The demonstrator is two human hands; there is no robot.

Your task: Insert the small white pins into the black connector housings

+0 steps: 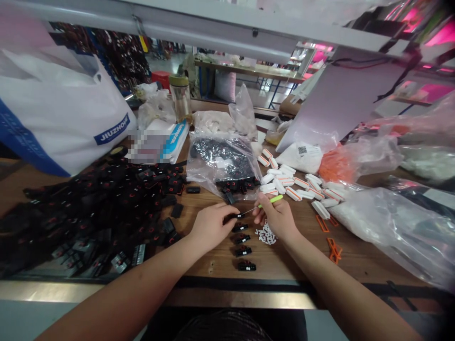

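At the middle of the bench, the fingers of my left hand (211,226) are closed around the left end of a small black connector housing (240,216). My right hand (279,219) grips a thin screwdriver-like tool with a lime-green handle (271,201). Its narrow metal shaft points left, with the tip at or very near the held housing; contact is too small to make out. Below, several similar black housings (243,252) lie in a column, showing white round dots. A little heap of tiny white pieces (267,235) lies under my right hand.
A large pile of black housings (117,203) covers the left side. White parts (284,180), some orange-striped, lie at the right, near orange frames (334,251) and plastic bags (384,222). Behind are a clear bag of black parts (223,156) and a bottle (181,99).
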